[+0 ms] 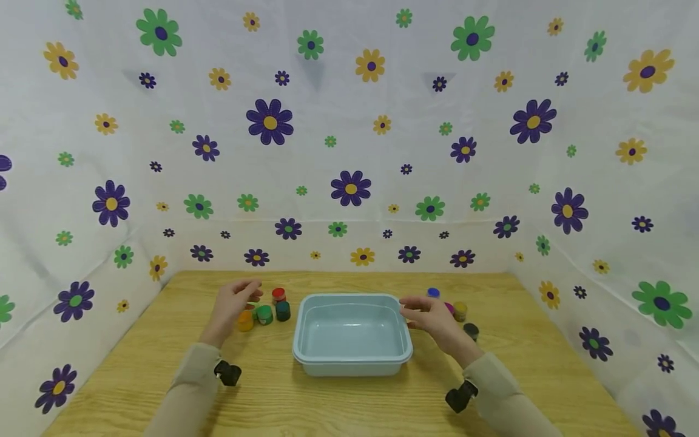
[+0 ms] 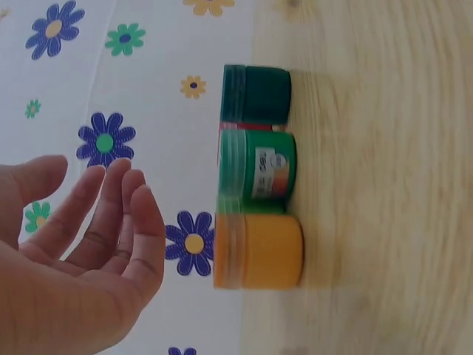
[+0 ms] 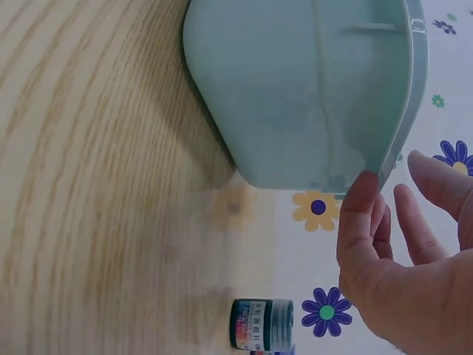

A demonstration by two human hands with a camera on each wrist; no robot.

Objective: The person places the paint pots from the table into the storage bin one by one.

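Note:
A light blue plastic basin [image 1: 352,340] stands upright in the middle of the wooden table. My right hand [image 1: 434,318] is at the basin's right rim, fingers loosely bent and gripping nothing. In the right wrist view, a fingertip overlaps the rim; I cannot tell whether it touches. On the left, my left hand [image 1: 233,303] hovers by a cluster of small paint jars, its fingers loosely curved and holding nothing. The cluster has an orange jar [image 2: 266,251], a green jar [image 2: 277,164], a dark teal jar [image 2: 259,94] and a red jar [image 1: 279,295]. A light green one is mostly hidden.
Right of the basin, partly behind my right hand, are a blue jar [image 1: 433,292], a magenta jar [image 1: 449,308], a yellow jar [image 1: 460,311] and a dark jar [image 1: 471,331]. A white flowered cloth [image 1: 349,255] borders the table [image 1: 262,406] at the back and sides.

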